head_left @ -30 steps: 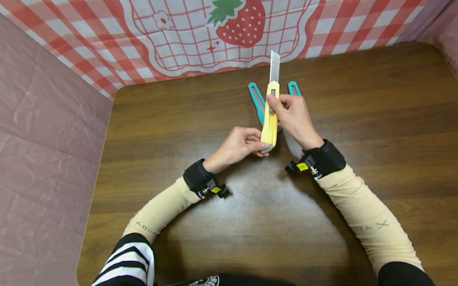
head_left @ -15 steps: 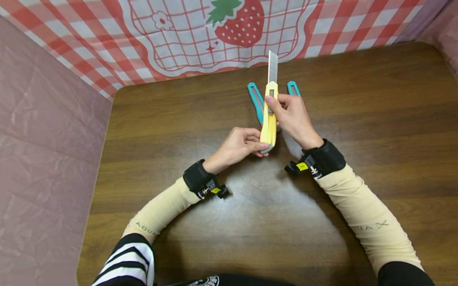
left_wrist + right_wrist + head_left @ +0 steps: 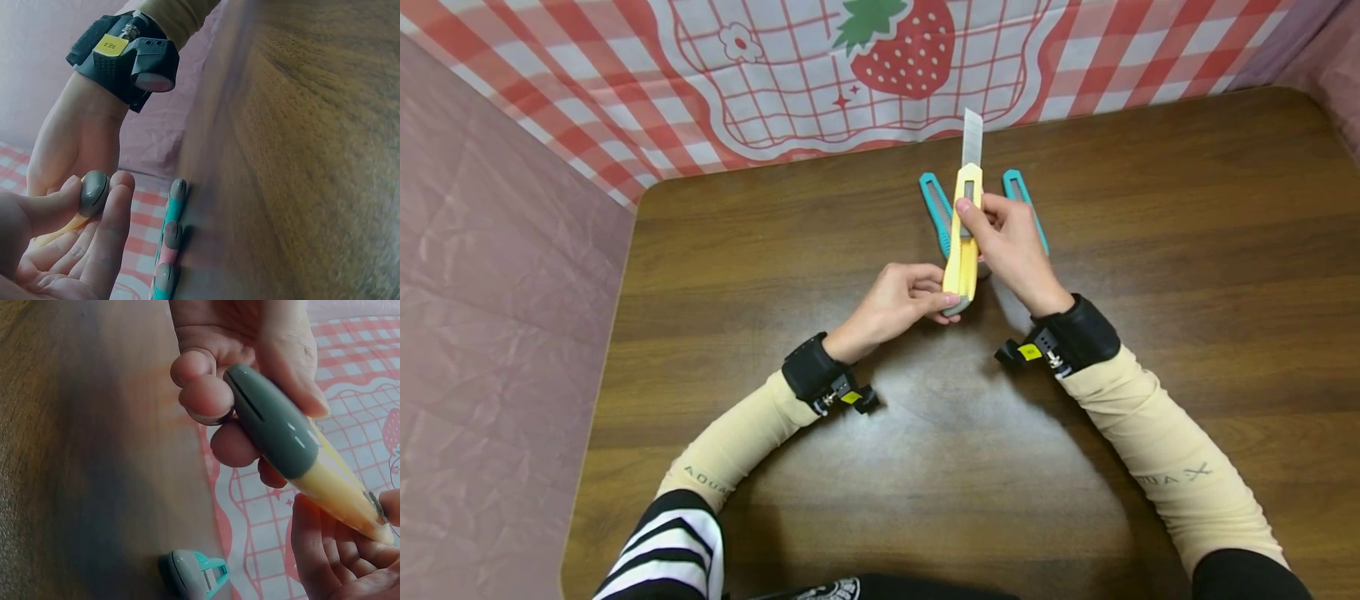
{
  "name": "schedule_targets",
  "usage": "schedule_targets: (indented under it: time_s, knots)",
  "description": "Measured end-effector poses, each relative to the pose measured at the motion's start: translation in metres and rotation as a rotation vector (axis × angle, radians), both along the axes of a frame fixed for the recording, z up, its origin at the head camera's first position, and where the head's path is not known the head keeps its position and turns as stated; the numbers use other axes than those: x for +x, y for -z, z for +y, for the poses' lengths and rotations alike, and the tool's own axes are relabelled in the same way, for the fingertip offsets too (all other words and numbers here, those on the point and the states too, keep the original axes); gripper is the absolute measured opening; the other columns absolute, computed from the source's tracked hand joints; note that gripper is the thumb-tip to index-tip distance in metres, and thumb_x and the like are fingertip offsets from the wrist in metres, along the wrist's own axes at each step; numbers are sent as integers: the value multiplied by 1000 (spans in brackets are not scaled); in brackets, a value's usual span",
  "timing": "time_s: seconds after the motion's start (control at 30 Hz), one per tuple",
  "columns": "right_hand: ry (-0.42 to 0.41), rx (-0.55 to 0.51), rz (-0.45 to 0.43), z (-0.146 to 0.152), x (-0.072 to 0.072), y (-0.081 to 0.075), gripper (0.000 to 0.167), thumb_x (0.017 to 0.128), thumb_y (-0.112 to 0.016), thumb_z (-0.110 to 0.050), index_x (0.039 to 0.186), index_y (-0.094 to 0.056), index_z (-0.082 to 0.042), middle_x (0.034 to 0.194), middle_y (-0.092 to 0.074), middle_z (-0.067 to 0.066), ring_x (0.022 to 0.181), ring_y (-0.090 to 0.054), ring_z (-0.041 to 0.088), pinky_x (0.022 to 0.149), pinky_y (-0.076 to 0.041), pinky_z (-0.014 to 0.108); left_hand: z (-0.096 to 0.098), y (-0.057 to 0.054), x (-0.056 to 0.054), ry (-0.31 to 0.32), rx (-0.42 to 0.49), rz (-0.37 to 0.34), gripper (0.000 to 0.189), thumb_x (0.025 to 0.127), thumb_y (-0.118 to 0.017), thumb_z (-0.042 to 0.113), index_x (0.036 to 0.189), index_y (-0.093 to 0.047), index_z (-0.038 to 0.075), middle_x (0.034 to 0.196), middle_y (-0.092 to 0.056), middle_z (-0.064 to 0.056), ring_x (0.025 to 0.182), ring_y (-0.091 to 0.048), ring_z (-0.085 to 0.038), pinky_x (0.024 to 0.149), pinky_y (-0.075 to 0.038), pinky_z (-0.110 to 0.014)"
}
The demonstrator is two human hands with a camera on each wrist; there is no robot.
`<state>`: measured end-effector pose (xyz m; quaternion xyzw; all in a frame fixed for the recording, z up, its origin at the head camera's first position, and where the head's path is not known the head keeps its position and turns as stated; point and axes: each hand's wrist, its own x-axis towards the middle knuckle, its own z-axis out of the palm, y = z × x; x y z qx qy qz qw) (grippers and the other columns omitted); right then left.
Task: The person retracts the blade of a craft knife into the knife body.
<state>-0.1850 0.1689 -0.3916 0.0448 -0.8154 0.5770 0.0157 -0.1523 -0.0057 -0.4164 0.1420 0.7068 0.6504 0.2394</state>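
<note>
A yellow box cutter (image 3: 964,265) is held up over the table with its segmented blade (image 3: 972,137) out, pointing away from me. My left hand (image 3: 898,302) pinches the grey end cap (image 3: 275,422) between thumb and fingers. Farther up, my right hand (image 3: 1011,242) grips the yellow body, thumb at the slider and fingers curled behind. Beyond the hands lie a teal box cutter (image 3: 936,215) on the left and another teal box cutter (image 3: 1017,187) on the right, partly hidden by my right hand. Between them, a pink box cutter (image 3: 167,253) shows in the left wrist view.
The brown wooden table (image 3: 760,250) carries the cutters. At its back edge hangs a red-and-white checked cloth (image 3: 797,75) with a strawberry print. Pink cloth (image 3: 497,275) covers the left side. Both wrists wear black bands with small cameras.
Less blade sticks out of the yellow box cutter than half a second ago. Both hands have shifted slightly away from me with it, and more of the right teal cutter shows.
</note>
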Motion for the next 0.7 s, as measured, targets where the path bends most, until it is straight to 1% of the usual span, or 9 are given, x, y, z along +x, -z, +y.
schedule_targets:
  time_s: [0.13,0.2,0.3,0.4,0.47,0.6,0.7]
  knots:
    - [3,10,-20,0,0,-1,39,101,-55,-33,103,-68,4,63,-60,-12,54,-55,3,47,-51,19,-1,1,-1,1,0,15,20,92,-66,1,108,-65,-11,96,-71,-29,75,-73,-13,77,-65,-44]
    - [3,20,-36,0,-1,-1,41,101,-54,-35,100,-68,4,64,-59,-12,54,-54,3,48,-50,19,-1,2,-1,-2,0,20,20,92,-66,1,109,-65,-11,96,-71,-30,75,-73,-14,77,-65,-44]
    - [-1,46,-60,1,-1,-1,45,102,-52,-39,91,-67,2,61,-54,-10,53,-50,5,45,-45,20,-2,3,-1,-5,-1,27,21,92,-66,1,109,-65,-10,96,-71,-29,75,-73,-14,77,-65,-45]
    - [-8,70,-60,1,-1,0,49,102,-51,-41,82,-65,1,57,-48,-8,51,-44,7,43,-37,21,-2,3,-1,-3,-3,28,21,92,-66,1,109,-65,-10,96,-72,-29,75,-73,-14,77,-64,-45]
    - [-13,80,-51,2,-1,0,49,102,-51,-41,79,-64,0,55,-45,-7,50,-42,7,43,-35,21,-1,3,-1,0,-5,26,21,92,-66,2,109,-65,-10,96,-72,-29,75,-73,-14,77,-64,-46]
    - [-21,86,-33,3,-1,1,48,102,-51,-39,80,-65,1,57,-49,-7,52,-44,7,44,-37,21,0,2,0,1,-12,26,20,92,-66,2,109,-65,-10,95,-72,-29,75,-73,-14,76,-65,-45]
    - [-31,90,-29,3,-1,0,47,102,-51,-37,82,-66,2,60,-54,-6,54,-50,6,47,-42,19,0,2,0,1,-20,25,20,92,-66,2,109,-65,-10,95,-72,-29,75,-73,-13,76,-65,-44]
